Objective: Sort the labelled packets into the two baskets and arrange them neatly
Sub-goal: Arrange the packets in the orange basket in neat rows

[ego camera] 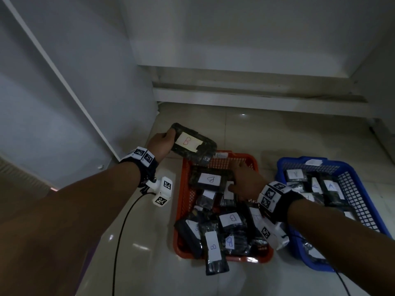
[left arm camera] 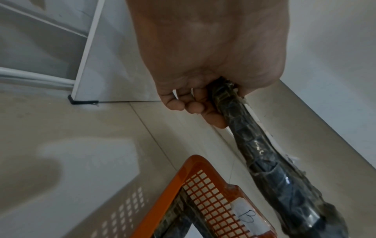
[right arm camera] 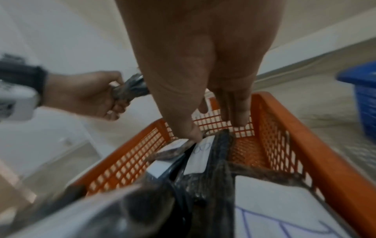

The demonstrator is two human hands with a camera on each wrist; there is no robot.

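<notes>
My left hand (ego camera: 163, 143) grips one end of a dark wrapped packet (ego camera: 193, 146) with a white label marked B, held in the air above the far left corner of the orange basket (ego camera: 184, 189). The left wrist view shows my fingers (left arm camera: 191, 104) curled round that packet (left arm camera: 264, 153). The orange basket holds several dark packets labelled B (ego camera: 230, 218). My right hand (ego camera: 243, 181) reaches into its far end with straight fingers (right arm camera: 240, 116), the thumb touching a packet (right arm camera: 203, 154) there. The blue basket (ego camera: 350, 180) on the right holds packets labelled A (ego camera: 331, 186).
Both baskets stand on a pale tiled floor (ego camera: 277, 129). A white cabinet panel (ego camera: 74, 86) rises at the left and a low white ledge (ego camera: 256, 97) runs behind the baskets. One packet (ego camera: 214, 253) hangs over the orange basket's near rim. A black cable (ego camera: 119, 236) trails from my left wrist.
</notes>
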